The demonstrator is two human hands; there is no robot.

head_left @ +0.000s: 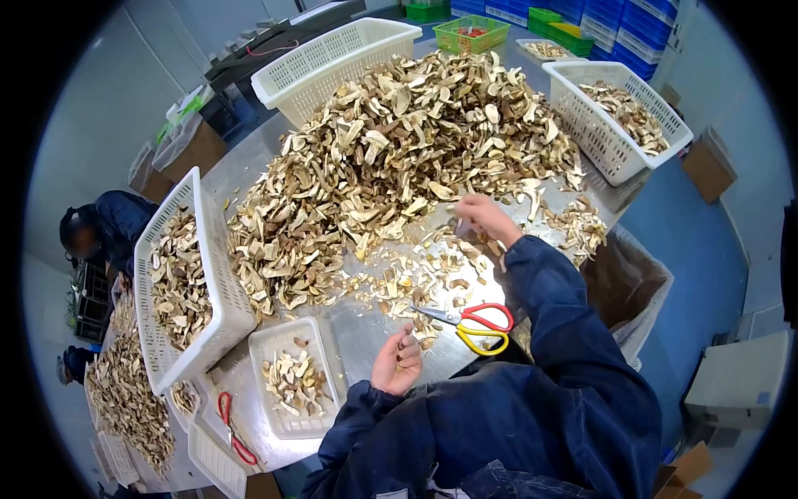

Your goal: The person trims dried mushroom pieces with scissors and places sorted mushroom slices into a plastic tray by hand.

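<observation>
Scissors (457,319) lying unguarded

The right hand (489,218) bends its fingers at the near edge of the mushroom pile (407,141); the left hand (397,363), loosely curled, is nearer (whether either grips anything, I cannot tell). The blades (436,314) point left on the table (366,331), so a careless forward sweep could nick the left fingers.

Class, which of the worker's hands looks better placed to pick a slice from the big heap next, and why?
Probably the right hand: it is at the near edge of the heap. The left hand is nearer the body, close to the scissors.
</observation>
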